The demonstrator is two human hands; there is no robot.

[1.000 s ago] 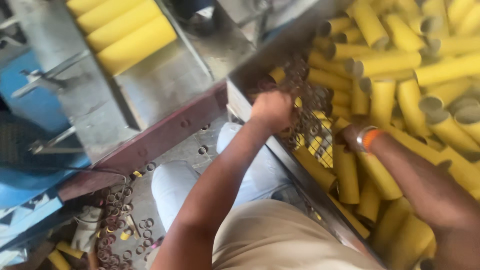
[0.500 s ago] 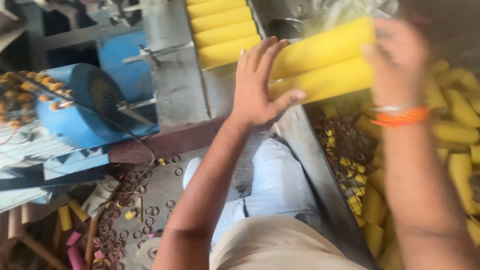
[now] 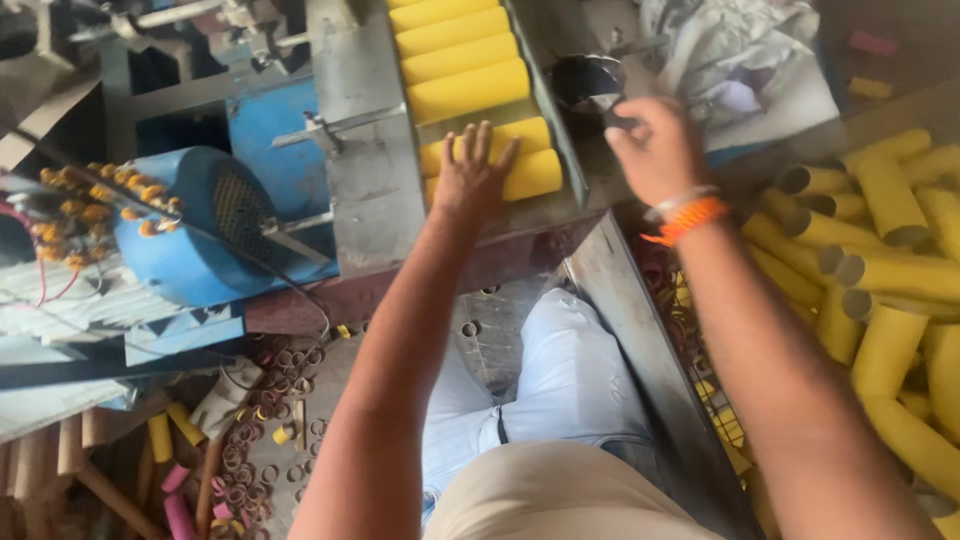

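The left hand (image 3: 472,172) lies flat, fingers spread, on two yellow tubes (image 3: 532,170) at the near end of the metal chute (image 3: 365,150), gripping nothing; three more yellow tubes (image 3: 460,60) lie in a row farther up (a fourth peeks in at the far edge); the right hand (image 3: 655,150), with an orange wristband (image 3: 688,218), hovers half-curled and empty, just right of the chute; a heap of loose tubes (image 3: 880,270) fills the bin at right; a blue motor (image 3: 205,235) sits left.
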